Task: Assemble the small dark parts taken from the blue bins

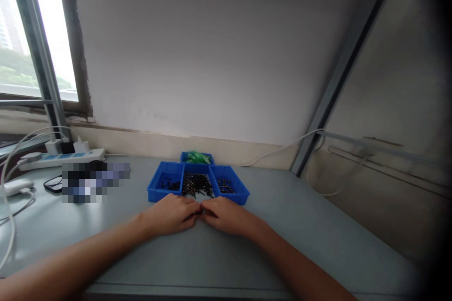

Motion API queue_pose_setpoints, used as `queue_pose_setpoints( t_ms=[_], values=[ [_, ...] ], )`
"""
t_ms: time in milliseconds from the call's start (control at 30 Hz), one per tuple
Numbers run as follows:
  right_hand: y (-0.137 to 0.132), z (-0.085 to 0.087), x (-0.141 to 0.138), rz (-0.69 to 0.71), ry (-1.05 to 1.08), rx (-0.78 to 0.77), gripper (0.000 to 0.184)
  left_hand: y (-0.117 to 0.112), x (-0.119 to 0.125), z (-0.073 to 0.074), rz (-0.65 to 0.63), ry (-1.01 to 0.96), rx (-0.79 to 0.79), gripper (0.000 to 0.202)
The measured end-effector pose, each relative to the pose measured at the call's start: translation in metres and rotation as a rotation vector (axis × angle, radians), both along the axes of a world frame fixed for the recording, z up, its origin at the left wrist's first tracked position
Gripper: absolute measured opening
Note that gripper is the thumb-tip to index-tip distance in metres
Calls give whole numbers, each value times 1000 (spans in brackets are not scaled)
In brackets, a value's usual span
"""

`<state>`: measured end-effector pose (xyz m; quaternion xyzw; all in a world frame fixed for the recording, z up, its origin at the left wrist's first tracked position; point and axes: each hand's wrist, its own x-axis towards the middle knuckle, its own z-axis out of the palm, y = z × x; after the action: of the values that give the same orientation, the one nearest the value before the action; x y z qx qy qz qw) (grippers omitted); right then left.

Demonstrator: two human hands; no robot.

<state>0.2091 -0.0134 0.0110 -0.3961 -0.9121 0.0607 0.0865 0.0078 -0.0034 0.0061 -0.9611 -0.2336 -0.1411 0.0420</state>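
Observation:
My left hand (173,215) and my right hand (226,215) meet fingertip to fingertip just in front of the blue bins. Both are closed in a pinch, and whatever sits between the fingers is too small and hidden to name. Behind my left hand stands a blue bin (152,194) with a few small dark parts (171,184). A heap of small black and metallic parts (197,183) lies in the middle, partly spilling toward my fingers. Past my right hand, another blue bin (243,193) holds small shiny parts (225,185).
At the back, a small blue bin (182,158) contains green plastic bags (197,157). A white power strip (95,154) with chargers and cables lies at the left, near a pair of glasses (52,185) and a blurred-out item (93,181). A white cable (271,151) runs along the wall.

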Motion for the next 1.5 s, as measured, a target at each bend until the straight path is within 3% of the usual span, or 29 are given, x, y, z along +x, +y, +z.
queue_pose_setpoints(
  t_ms=[1500],
  values=[
    [-2, 5, -2, -13, 11, -25, 19, 3, 0, -6, 39, 28, 53, 16]
  ],
)
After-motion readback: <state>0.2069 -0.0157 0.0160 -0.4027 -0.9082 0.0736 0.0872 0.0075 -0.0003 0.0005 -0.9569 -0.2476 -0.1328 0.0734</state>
